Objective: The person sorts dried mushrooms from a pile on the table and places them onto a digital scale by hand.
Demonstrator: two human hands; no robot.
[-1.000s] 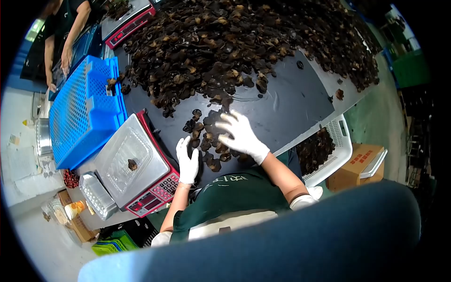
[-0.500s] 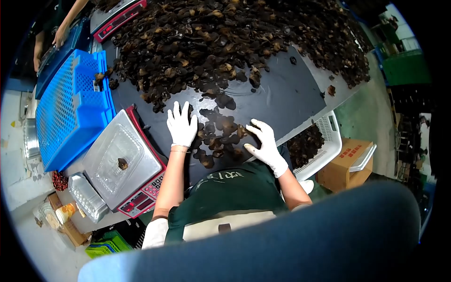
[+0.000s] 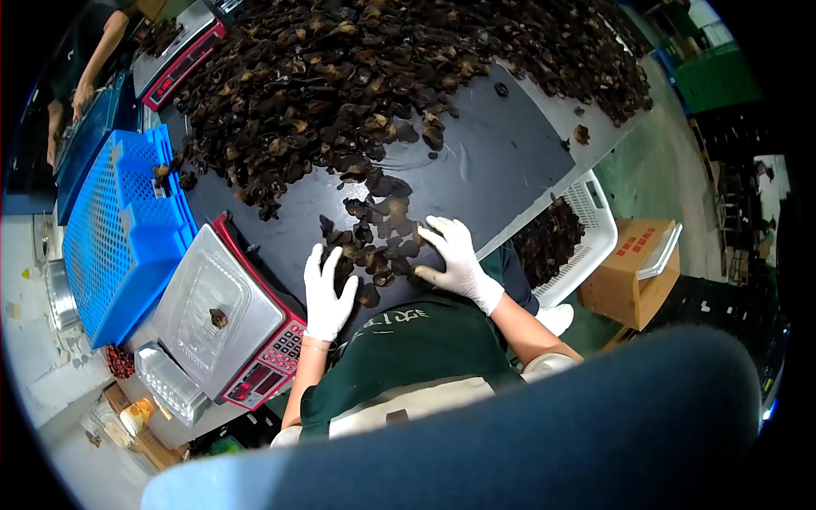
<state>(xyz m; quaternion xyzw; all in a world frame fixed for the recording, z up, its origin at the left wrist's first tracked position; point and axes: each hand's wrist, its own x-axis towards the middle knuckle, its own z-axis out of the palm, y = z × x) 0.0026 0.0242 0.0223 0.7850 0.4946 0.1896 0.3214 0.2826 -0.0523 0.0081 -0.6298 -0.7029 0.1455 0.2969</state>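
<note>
My left hand [image 3: 327, 297], in a white glove, lies flat at the near left side of a small spread of dark wood ear mushrooms [image 3: 393, 212]. Its fingers are apart and point away from me. On the right side of the spread, my right hand [image 3: 457, 265], gloved in white too, has its thumb and fingers spread, with the fingertips at the edge of the pieces. Neither hand visibly holds anything. Beyond them, a large pile of wood ear mushrooms [image 3: 331, 102] covers the far part of the dark tabletop [image 3: 501, 161].
Left of me, a scale [image 3: 280, 350] bears a clear plastic container [image 3: 200, 285] with one mushroom piece [image 3: 218, 318]. Behind it stands a blue crate [image 3: 106, 229]. A white basket [image 3: 602, 234] of mushrooms and a cardboard box [image 3: 616, 276] are at right. Another person's hand [image 3: 82, 98] is far left.
My left hand has drawn back toward my body along the left side of the small spread. My right hand stays by its right edge. The whole view has shifted slightly.
</note>
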